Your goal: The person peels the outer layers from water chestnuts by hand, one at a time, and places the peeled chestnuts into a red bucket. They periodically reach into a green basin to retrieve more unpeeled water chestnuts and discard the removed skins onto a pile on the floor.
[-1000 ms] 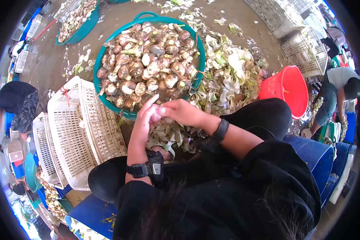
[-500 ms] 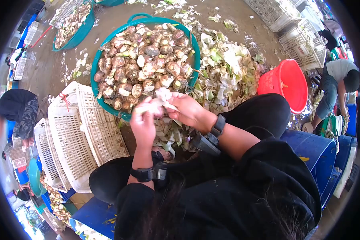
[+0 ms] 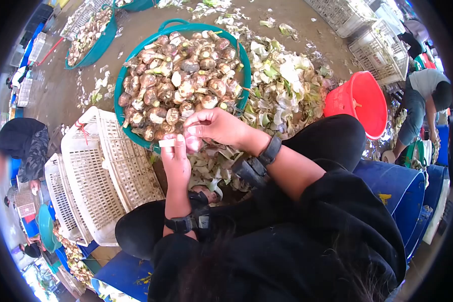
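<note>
A pinkish-purple bulb that looks like garlic (image 3: 194,144) sits at my left hand (image 3: 176,163), which is closed round it, with a short pale stem (image 3: 167,143) jutting out to the left. My right hand (image 3: 221,128) is bent over the bulb, thumb and forefinger pinched together at its upper side. Whether a strip of skin is between those fingertips is too small to tell. Just beyond both hands stands a round green tub (image 3: 247,63) heaped with unpeeled, soil-stained bulbs (image 3: 181,80).
Peeled skins and leaves (image 3: 282,75) lie piled right of the tub. A red bucket (image 3: 342,103) lies tilted beyond my right knee. White plastic crates (image 3: 93,171) stand at left, blue barrels (image 3: 390,186) at right. Other people work at both sides, one at left (image 3: 22,146).
My right hand has shifted left and slightly up onto the bulb's top. The pale loose skin that was between the hands is no longer seen there, and the bulb's pink surface shows.
</note>
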The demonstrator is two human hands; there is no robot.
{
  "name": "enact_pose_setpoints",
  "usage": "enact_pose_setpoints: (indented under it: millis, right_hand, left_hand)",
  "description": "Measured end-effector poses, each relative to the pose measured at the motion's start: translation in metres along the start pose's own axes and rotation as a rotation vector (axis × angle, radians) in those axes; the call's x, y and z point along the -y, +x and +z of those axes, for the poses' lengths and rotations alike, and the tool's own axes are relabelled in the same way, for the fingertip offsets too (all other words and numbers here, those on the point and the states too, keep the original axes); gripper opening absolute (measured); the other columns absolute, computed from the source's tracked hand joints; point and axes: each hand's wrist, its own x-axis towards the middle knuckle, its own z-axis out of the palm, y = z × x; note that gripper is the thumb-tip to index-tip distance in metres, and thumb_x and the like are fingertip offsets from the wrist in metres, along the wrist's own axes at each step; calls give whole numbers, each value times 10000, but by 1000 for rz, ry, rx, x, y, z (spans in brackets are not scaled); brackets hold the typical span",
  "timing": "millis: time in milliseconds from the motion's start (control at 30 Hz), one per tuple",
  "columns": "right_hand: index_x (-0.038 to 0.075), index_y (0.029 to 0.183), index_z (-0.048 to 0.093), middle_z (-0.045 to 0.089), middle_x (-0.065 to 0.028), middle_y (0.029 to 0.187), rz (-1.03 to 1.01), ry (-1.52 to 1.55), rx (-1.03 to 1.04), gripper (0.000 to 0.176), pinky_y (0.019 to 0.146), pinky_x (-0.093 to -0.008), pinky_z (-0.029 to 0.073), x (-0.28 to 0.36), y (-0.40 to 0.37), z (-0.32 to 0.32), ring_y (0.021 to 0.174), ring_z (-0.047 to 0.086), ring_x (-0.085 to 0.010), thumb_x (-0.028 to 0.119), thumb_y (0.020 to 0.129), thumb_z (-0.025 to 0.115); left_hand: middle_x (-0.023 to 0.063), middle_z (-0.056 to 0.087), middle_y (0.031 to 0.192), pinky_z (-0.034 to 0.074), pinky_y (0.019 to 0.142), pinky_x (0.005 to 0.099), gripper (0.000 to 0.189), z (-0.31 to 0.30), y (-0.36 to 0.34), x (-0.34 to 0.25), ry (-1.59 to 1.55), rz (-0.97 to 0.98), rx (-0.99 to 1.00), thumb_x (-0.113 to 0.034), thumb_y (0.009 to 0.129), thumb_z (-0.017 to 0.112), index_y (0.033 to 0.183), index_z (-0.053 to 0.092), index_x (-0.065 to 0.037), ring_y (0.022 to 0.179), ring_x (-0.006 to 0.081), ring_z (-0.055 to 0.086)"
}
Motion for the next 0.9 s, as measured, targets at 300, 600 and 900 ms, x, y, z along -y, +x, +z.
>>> enact_pose_setpoints:
  millis: [300, 600, 900]
  right_hand:
    - [38, 713, 586, 580, -163, 744, 66, -931, 462, 109, 627, -384, 454, -50, -57, -27, 690, 564, -321, 147, 718, 580]
    - [13, 735, 538, 577, -110, 717, -180, -869, -184, 263, 553, -371, 463, -7, -23, 27, 664, 595, -253, 265, 786, 590]
    - [70, 842, 580, 587, -181, 742, 11, -772, -200, 213, 636, -406, 471, -26, -32, 18, 759, 578, -360, 271, 831, 512]
  left_hand:
    - [-33, 443, 571, 269, 382, 226, 189, -23, 14, 22, -532, -588, -263, -195, 851, 508, 688, 493, -100, 424, 51, 338]
    - [7, 487, 595, 281, 350, 233, 170, 7, -2, 0, -300, -408, -262, -184, 837, 472, 769, 533, -42, 416, 76, 379]
    - [0, 500, 618, 293, 377, 219, 168, -4, 1, 8, -488, -534, -309, -197, 816, 499, 809, 562, -42, 427, 62, 370]
